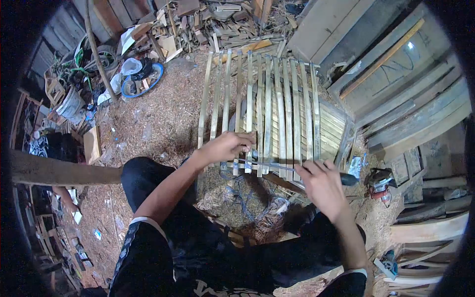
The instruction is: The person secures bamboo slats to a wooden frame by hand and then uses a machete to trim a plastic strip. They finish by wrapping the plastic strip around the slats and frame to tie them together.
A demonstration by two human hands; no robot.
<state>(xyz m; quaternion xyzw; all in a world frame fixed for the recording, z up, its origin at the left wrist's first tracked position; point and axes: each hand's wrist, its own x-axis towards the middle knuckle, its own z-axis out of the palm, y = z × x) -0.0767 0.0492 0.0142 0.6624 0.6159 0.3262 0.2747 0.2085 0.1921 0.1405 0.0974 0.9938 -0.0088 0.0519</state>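
Sawdust and shavings cover the workshop floor (163,119) where I sit with my knees drawn up. The fingers (246,142) of my left hand (228,147) are curled shut over the near ends of the wooden slats (267,99), pressing down on one close to the middle of the row. My right hand (322,184) is closed around the dark handle of a thin-shafted tool (349,179). Its metal shaft runs leftward across the near ends of the slats and reaches my left hand; I cannot tell whether it is a blade or a rod.

The slats lie side by side in a loose row, running away from me. Their right-hand part rests over a slatted wooden frame (332,129), and their left-hand part lies over the sawdust. Grey cables (242,200) tangle on the floor just below the slat ends, between my legs. A red power tool (379,181) lies near my right hand, to its right. Beyond the far slat ends is a pile of wood offcuts (217,24), with a blue ring (148,79) to the left of it. Long planks (410,94) lean on the right.
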